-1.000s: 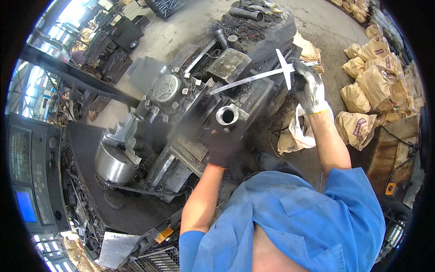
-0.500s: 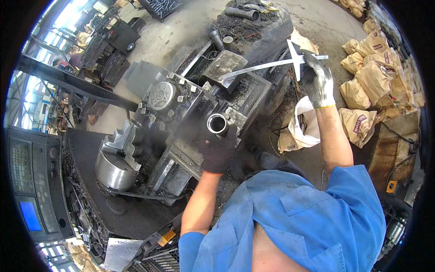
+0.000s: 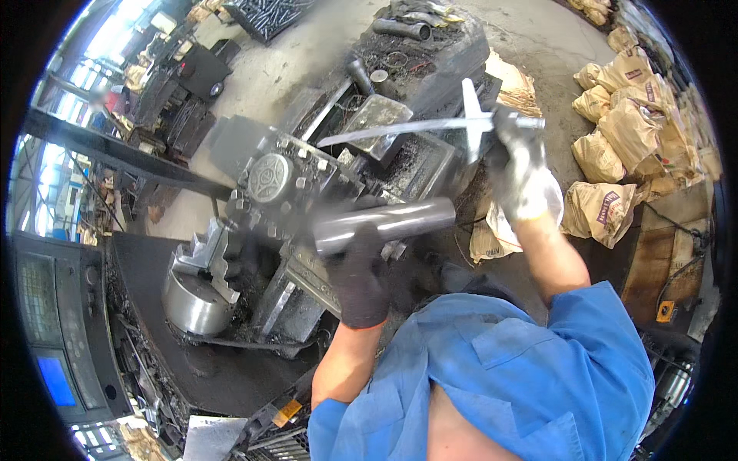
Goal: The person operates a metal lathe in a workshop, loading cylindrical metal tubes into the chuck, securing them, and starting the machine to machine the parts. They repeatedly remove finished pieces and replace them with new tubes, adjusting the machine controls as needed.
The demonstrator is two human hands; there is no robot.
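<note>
My left hand (image 3: 361,283), in a black glove, is closed around a shiny metal tube (image 3: 396,223). The tube lies sideways in front of the lathe's tool turret (image 3: 269,179), its length pointing right. In a whitish glove, my right hand (image 3: 526,178) grips a long vernier caliper (image 3: 473,127) near its jaws. The caliper's beam stretches left above the tube, apart from it, toward the turret. Motion blurs the right hand and the caliper. My left fingers are partly hidden behind the tube.
The steel chuck (image 3: 197,296) with stepped jaws sits left of the turret. A control panel with a blue screen (image 3: 56,381) stands at far left. Paper sacks (image 3: 634,131) are piled at right. A dirty bench (image 3: 430,58) holds tubes; a bin of metal parts (image 3: 269,17) is behind.
The tube has turned from showing its open end to lying sideways, as my left hand rotated. My right hand has brought the caliper left and slightly down.
</note>
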